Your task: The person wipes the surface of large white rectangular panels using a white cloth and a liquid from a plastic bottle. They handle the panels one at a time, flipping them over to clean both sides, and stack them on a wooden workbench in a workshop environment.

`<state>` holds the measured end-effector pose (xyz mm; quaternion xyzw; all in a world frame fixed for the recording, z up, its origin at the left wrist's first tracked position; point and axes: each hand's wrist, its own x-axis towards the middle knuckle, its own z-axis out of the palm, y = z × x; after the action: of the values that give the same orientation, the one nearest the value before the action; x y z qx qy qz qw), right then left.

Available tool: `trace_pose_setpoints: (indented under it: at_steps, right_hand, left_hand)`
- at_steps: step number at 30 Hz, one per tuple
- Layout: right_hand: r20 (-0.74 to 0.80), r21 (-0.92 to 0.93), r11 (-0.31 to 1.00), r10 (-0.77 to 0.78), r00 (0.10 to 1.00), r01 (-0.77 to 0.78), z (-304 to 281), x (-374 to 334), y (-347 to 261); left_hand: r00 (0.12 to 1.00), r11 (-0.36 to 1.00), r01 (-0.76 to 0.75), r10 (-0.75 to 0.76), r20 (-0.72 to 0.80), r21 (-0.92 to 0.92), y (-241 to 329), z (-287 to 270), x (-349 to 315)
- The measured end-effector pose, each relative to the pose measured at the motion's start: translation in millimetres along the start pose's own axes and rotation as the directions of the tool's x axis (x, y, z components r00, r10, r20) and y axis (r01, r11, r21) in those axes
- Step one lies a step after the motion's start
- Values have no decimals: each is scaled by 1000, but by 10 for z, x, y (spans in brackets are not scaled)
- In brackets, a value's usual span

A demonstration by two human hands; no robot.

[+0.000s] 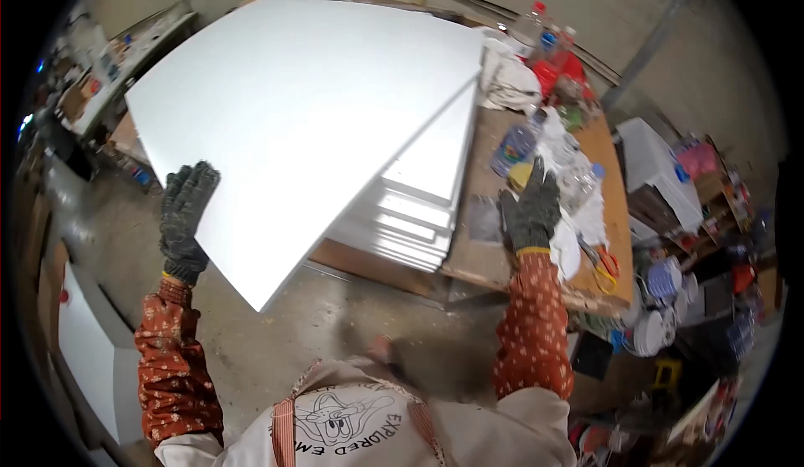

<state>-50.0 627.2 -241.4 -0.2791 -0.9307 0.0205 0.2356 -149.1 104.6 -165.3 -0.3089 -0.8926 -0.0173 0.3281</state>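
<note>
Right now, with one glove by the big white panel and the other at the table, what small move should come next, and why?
Perhaps the right hand should close on the small yellow item: it lies open right beside it, while the left hand is at the edge of the white panel.

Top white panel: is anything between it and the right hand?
Yes: as seen from the head, the lower white panels and a flat grey piece on the table lie between the top white panel and the right hand. Nothing visible separates the left hand from the panel's left edge.
</note>
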Motion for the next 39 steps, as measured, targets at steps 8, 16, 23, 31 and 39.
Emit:
trace_pose_setpoints:
  at_steps: [8, 16, 23, 31, 39]
  right_hand:
    - [190, -69, 983, -156, 969, 171, 609, -431, -245]
    - [160, 158, 969, -215, 963, 190, -250, -390, -553]
    - [-231, 489, 703, -467, 854, 517, -1000, -813, -1215]
    - [142, 284, 796, -587, 797, 535, -1252, -1067, -2294]
    - [-83, 253, 785, -565, 821, 566, -930, -1452, -2082]
  left_hand:
    - [999, 999, 2, -4, 36, 54, 39, -130, 48]
    - [994, 990, -38, 24, 107, 134, -12, -72, -33]
    - [948, 962, -229, 185, 260, 149, 230, -98, -29]
    - [959, 986, -169, 166, 229, -3, 440, -265, 26]
    - [956, 978, -188, 203, 212, -90, 484, -230, -98]
